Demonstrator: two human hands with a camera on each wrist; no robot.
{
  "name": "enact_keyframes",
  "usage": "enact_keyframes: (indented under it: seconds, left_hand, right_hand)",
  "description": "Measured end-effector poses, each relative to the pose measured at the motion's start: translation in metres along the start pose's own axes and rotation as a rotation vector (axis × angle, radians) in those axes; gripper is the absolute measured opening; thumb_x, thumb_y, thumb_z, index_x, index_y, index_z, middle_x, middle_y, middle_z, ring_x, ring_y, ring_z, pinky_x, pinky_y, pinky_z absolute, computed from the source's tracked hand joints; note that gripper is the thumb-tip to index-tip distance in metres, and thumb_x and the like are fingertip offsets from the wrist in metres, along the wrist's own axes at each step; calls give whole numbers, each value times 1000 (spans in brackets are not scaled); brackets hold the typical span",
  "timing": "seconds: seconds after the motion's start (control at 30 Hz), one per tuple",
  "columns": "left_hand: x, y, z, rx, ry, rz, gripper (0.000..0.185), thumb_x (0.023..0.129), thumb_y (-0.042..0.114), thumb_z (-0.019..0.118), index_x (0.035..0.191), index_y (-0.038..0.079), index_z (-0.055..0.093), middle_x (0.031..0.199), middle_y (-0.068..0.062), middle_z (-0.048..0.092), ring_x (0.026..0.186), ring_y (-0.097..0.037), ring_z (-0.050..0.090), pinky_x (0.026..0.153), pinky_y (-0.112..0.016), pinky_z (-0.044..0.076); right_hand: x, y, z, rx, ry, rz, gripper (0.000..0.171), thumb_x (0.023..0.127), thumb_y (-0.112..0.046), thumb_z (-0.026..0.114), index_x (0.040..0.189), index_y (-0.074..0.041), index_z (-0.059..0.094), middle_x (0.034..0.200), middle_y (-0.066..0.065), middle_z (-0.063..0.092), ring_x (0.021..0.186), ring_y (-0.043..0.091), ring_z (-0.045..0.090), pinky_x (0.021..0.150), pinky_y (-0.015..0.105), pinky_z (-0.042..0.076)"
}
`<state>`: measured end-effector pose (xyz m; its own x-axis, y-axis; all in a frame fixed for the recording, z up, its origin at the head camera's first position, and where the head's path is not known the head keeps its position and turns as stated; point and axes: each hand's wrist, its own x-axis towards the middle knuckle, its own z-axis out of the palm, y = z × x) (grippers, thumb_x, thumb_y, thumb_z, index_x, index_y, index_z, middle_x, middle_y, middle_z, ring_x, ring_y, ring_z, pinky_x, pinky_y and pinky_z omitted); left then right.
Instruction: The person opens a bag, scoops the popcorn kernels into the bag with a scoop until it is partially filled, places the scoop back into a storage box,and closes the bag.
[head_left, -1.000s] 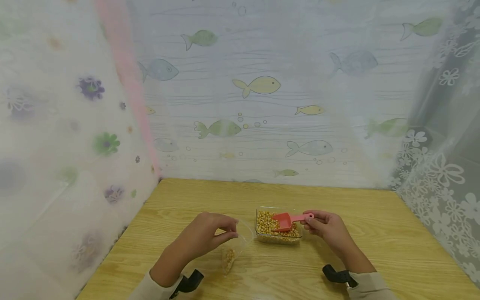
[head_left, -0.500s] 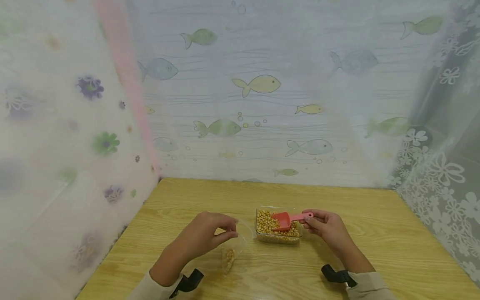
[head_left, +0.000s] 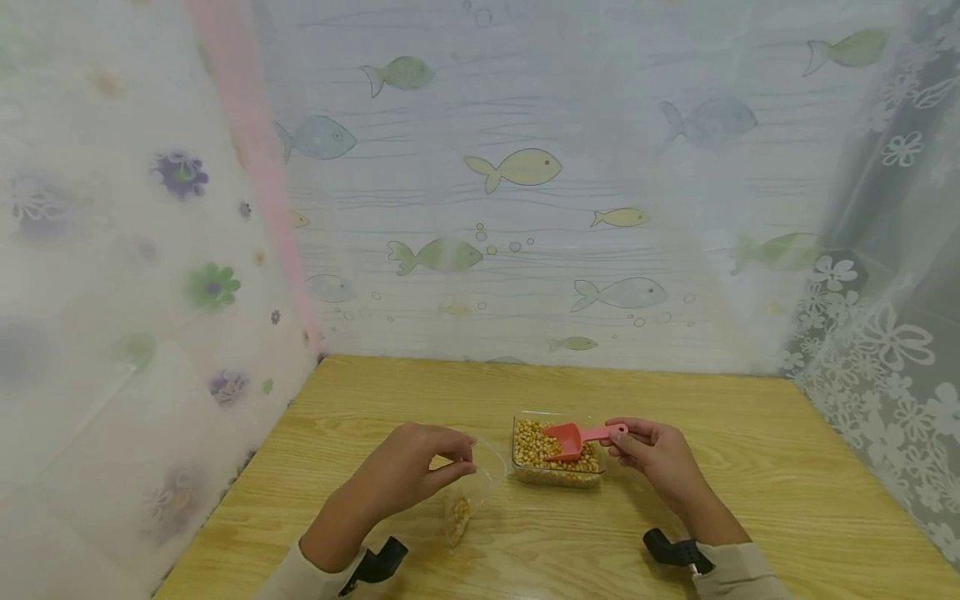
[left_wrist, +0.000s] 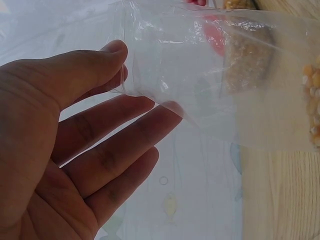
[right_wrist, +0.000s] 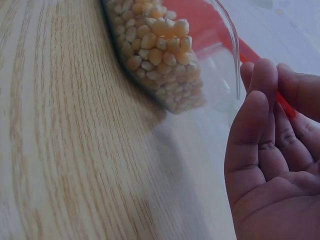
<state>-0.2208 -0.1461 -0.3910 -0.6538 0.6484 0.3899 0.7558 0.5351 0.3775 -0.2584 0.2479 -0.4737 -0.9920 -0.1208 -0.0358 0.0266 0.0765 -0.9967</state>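
Note:
My left hand [head_left: 412, 468] pinches the top edge of a clear plastic bag [left_wrist: 200, 75] between thumb and forefinger. Corn kernels [head_left: 459, 512] lie in the bottom of the bag, which hangs low at the table. To its right is a clear rectangular container [head_left: 558, 477] well filled with yellow corn kernels [head_left: 534, 442]. A small pink-red scoop [head_left: 567, 442] lies tilted with its blade on the kernels inside. My right hand [head_left: 660, 460] holds the scoop's handle [head_left: 603, 433] by its end, thumb against fingers, just beyond the container's right wall.
Everything stands on a wood-grain table [head_left: 375, 392]. A fish-patterned curtain [head_left: 525, 250] hangs along the back edge, with flowered sheets [head_left: 112, 333] at the sides. Black camera mounts [head_left: 381, 562] are strapped to both wrists.

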Motion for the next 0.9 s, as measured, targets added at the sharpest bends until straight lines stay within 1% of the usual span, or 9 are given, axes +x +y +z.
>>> enact_keyframes:
  seconds: [0.1, 0.2, 0.37, 0.47, 0.6, 0.7, 0.77, 0.9]
  left_hand:
    - [0, 1, 0, 1, -1, -3, 10, 100, 32, 71, 97, 22, 75, 102, 10, 77, 92, 0, 73, 83, -26, 61]
    - [0, 1, -1, -1, -2, -5, 7, 100, 30, 72, 96, 24, 74, 102, 12, 77, 92, 0, 73, 83, -27, 62]
    - [0, 1, -1, -7, -3, -8, 8, 100, 29, 71, 95, 25, 74, 100, 11, 77, 92, 0, 73, 82, -26, 61]
    - [0, 1, 0, -10, -3, -7, 8, 100, 30, 71, 95, 24, 74, 100, 11, 77, 92, 0, 73, 83, -25, 61]
    - [0, 1, 0, -10, -2, -4, 10, 100, 32, 71, 96, 23, 74, 100, 11, 77, 92, 0, 73, 83, -27, 62]
    - [0, 0, 1, -7, -1, -4, 11, 100, 33, 70, 96, 23, 74, 101, 10, 77, 92, 0, 73, 82, -30, 62]
    - [0, 0, 1, -2, 0, -4, 10, 100, 32, 71, 96, 23, 74, 103, 9, 77, 92, 0, 73, 83, -30, 62]
    - [0, 0, 1, 9, 1, -5, 10, 100, 32, 71, 95, 24, 74, 106, 9, 77, 92, 0, 73, 84, -27, 61]
  right_hand:
    - [0, 1, -1, 10, 3, 4, 54, 105, -23, 65, 144, 11, 51, 112, 9, 77, 94, 12, 74, 83, 29, 63]
    - [0, 3, -3, 27, 0, 7, 55, 105, -23, 64, 145, 12, 50, 109, 6, 78, 93, 9, 74, 82, 27, 62]
    - [0, 5, -5, 66, -12, 20, 57, 106, -23, 62, 147, 13, 46, 104, 1, 77, 91, 7, 73, 80, 24, 62]
    - [0, 6, -6, 91, -13, 22, 60, 106, -24, 63, 148, 14, 44, 104, 0, 77, 90, 6, 73, 80, 23, 61]
    - [0, 7, -7, 118, -13, 21, 62, 105, -25, 64, 149, 14, 43, 104, 0, 78, 91, 7, 72, 80, 24, 61]
    - [0, 7, -8, 154, -19, 16, 59, 105, -24, 64, 147, 13, 46, 102, 0, 78, 91, 7, 72, 79, 24, 61]
    - [0, 7, -9, 181, -32, 5, 52, 105, -23, 64, 143, 11, 52, 101, -1, 78, 91, 7, 72, 79, 24, 61]
    - [0, 7, -10, 217, -42, -13, 43, 106, -22, 63, 138, 6, 59, 100, -1, 79, 89, 6, 72, 79, 24, 62]
